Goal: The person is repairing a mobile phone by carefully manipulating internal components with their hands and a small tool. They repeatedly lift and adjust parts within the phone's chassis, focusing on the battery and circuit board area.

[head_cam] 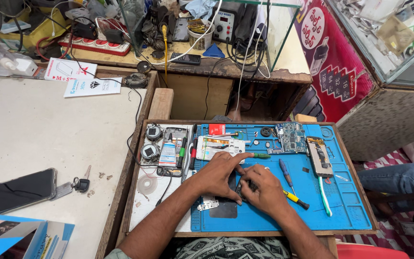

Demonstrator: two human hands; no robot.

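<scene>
Two hands meet over the blue mat (341,201) on the bench. The left hand (219,175) presses down on a dark phone (227,204) lying flat on the mat, forefinger stretched out. The right hand (260,188) has its fingers curled on the phone's upper edge; what it grips I cannot tell. A yellow-handled screwdriver (295,198) lies just beside it, a circuit board (292,137) further up.

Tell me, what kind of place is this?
It looks like a small phone repair shop. A bare circuit board and screwdrivers lie on a blue work mat, a soldering station stands on the shelf behind, and both hands work on an opened phone.
</scene>
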